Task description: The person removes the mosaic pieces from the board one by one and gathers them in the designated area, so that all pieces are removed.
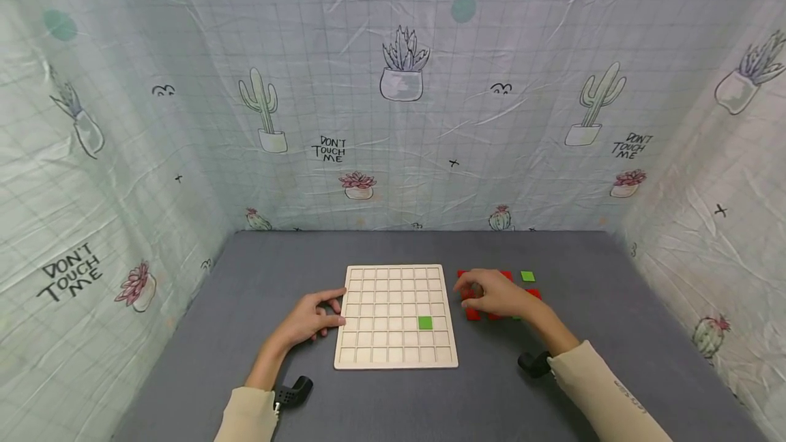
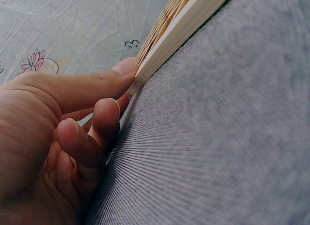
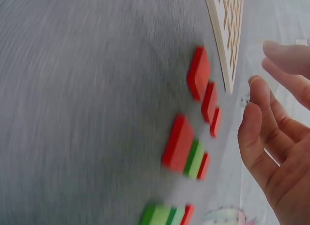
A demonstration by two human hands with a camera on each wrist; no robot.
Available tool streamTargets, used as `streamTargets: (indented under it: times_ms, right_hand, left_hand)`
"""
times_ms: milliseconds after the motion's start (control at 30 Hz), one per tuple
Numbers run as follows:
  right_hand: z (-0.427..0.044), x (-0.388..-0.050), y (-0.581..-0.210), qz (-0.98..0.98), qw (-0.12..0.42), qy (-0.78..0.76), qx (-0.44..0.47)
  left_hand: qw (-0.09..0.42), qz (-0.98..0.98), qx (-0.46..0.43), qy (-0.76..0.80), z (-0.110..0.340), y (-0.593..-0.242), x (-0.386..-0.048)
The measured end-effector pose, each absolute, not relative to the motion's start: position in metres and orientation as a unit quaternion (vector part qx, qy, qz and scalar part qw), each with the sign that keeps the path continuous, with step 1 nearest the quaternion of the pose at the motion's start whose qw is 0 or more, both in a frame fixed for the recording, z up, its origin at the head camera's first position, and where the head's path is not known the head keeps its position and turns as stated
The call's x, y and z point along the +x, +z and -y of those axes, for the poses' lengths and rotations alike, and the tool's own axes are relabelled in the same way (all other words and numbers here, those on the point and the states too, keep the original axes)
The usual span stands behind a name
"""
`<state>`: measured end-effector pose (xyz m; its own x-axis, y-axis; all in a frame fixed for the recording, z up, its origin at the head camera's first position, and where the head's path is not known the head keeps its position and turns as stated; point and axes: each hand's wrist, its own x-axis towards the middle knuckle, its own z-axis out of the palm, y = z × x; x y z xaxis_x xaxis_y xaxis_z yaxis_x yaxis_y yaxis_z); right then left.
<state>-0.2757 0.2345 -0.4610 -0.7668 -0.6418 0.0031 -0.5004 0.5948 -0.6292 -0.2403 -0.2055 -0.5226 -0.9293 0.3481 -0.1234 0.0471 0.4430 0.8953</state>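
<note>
A pale wooden grid board (image 1: 393, 305) lies flat on the table, with one green tile (image 1: 425, 322) in a cell right of its middle. My left hand (image 1: 310, 319) touches the board's left edge with thumb and index finger. In the left wrist view the thumb (image 2: 106, 79) lies against the board's side (image 2: 164, 50), the other fingers bent beneath. Over the loose tiles right of the board hovers my right hand (image 1: 494, 294), fingers bent and apart from the thumb. Nothing shows between them. Several red tiles (image 3: 179, 142) and green tiles (image 3: 194, 158) lie below, partly hidden in the head view.
A loose green tile (image 1: 527, 276) lies at the back right of the group. The grey table (image 1: 276, 258) is bordered by a printed curtain (image 1: 454, 121) behind and at both sides. Each wrist carries a black camera mount (image 1: 295, 393).
</note>
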Motion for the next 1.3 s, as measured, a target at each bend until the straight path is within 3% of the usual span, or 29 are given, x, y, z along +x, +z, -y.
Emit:
streamTargets:
  times_ms: [533, 1300]
  right_hand:
    - [-0.184, -0.266, -0.478, -0.876, 0.113, -0.308, -0.353]
    - [-0.169, -0.257, -0.483, -0.878, 0.142, -0.306, -0.340]
  left_hand:
    - [0.145, -0.833, 0.122, 0.520, 0.206, -0.520, -0.240]
    - [0.145, -0.836, 0.118, 0.517, 0.206, -0.521, -0.240]
